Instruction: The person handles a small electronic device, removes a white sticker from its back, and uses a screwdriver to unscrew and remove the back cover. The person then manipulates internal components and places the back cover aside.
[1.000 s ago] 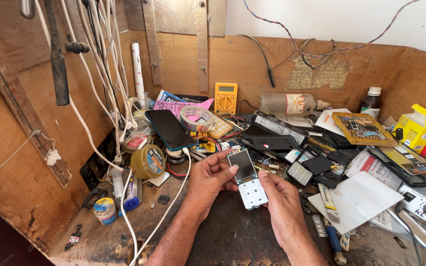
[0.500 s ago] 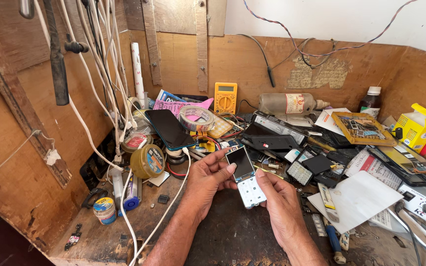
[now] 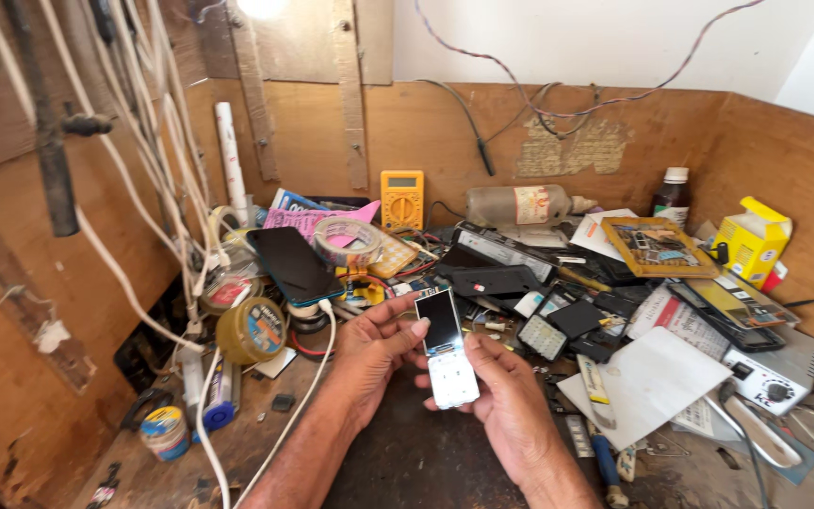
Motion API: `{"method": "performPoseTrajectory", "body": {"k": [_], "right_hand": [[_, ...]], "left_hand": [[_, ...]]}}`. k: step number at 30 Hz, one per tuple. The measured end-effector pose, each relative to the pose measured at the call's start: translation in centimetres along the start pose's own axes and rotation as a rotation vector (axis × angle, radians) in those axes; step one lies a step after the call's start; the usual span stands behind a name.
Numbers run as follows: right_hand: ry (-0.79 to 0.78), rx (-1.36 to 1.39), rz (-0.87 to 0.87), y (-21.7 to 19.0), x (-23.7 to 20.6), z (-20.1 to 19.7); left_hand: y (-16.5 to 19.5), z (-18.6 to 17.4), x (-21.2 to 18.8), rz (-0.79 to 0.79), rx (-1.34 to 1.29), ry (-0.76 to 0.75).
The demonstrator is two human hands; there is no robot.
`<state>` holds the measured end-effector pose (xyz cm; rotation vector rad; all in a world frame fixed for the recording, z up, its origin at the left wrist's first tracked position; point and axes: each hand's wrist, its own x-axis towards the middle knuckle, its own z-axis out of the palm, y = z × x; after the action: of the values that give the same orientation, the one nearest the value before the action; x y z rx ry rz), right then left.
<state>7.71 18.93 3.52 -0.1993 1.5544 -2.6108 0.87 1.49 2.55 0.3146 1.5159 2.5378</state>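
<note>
Phone: a small white keypad phone (image 3: 448, 353) with a dark glossy screen is being held just above the dark mat on the counter (image 3: 407, 462), between both hands.
Left hand: the left hand (image 3: 374, 351) is grasping the phone's upper left edge, fingertips curling onto the screen side.
Right hand: the right hand (image 3: 506, 401) is cradling the lower body from beneath and the right.
Change: against half a second ago, the phone is sitting more upright and a little lower toward the person — the handset is being turned for inspection, it seems.
Materials: smooth plastic shell, flat rectangular slab, rounded corners.
Surroundings: a yellow multimeter (image 3: 402, 199) is leaning on the rough wooden back wall — a black smartphone (image 3: 294, 265) is lying nearby.
</note>
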Motion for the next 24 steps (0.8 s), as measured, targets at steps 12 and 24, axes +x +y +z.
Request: {"method": "performPoseTrajectory", "body": {"k": [12,24], "right_hand": [[0.239,-0.070,-0.121,0.6,0.3,-0.1],[0.396,-0.731,-0.449,2.8,1.1,-0.5]], "left_hand": [[5.0,4.2,-0.2,0.749,0.505,0.303],[-0.9,17.3,3.9,0.549,1.002,-0.075]]}}
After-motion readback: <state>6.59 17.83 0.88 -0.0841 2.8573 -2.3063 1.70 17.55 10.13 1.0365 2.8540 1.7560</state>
